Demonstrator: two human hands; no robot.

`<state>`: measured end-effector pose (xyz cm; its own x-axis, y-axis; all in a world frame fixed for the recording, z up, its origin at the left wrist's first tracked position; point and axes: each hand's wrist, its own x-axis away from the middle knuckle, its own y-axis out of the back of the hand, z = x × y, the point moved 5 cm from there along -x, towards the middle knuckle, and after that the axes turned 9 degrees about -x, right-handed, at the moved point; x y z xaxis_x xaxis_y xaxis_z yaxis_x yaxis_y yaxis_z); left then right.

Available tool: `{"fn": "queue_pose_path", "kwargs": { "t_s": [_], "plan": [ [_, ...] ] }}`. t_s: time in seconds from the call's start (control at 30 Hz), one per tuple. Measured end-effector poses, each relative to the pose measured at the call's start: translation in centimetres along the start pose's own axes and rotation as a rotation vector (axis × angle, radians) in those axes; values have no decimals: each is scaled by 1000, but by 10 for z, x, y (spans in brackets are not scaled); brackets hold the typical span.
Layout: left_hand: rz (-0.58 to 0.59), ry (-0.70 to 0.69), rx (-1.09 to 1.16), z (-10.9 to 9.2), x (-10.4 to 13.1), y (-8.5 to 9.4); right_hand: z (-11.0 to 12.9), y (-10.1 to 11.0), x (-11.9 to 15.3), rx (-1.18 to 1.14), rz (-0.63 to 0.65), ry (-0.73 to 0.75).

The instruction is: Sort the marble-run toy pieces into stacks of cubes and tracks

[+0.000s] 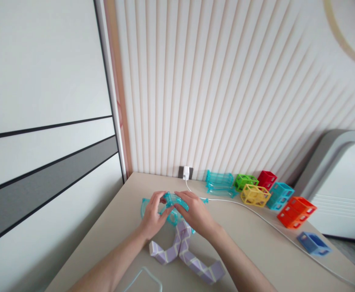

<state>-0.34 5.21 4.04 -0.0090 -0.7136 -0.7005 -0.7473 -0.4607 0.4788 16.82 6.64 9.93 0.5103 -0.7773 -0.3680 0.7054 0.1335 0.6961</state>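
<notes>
My left hand (153, 215) and my right hand (195, 210) meet over the tabletop, fingers closed on a see-through turquoise plastic tube piece (169, 200), each gripping one side. More turquoise track-like plastic (144, 206) lies beneath and beside the hands, partly hidden by them. How these pieces join, I cannot tell. Just nearer to me, between my forearms, lies a purple and white folding snake puzzle (169, 253), bent into zigzags.
Turquoise tubes (219, 184) lie by the ribbed wall. Right of them stand green (244, 181), yellow (255, 195), red (267, 179), teal (280, 195), orange (296, 211) and blue (313, 244) open-frame blocks. A white cable (247, 207) runs from a charger (186, 173) across the table (110, 239).
</notes>
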Motion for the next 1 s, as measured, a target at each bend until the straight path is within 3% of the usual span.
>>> {"fn": "queue_pose_path", "kwargs": {
  "t_s": [0.13, 0.23, 0.33, 0.47, 0.6, 1.0],
  "plan": [
    [-29, 45, 108, 3, 2, -4, -3, 1, 3, -20, -46, 9],
    [-65, 123, 157, 8, 1, -2, -16, 16, 8, -15, -171, 23],
    [-109, 203, 204, 16, -1, 1, -47, 36, 20, 69, -295, -56],
    [-173, 325, 284, 28, -1, 2, -98, 44, 41, 188, -258, -217],
    [-195, 405, 355, 35, 0, -1, -124, 38, 57, 174, -229, -262],
    [-184, 445, 389, 35, 0, -2, -111, 41, 56, 87, -323, -154]
  ]
}}
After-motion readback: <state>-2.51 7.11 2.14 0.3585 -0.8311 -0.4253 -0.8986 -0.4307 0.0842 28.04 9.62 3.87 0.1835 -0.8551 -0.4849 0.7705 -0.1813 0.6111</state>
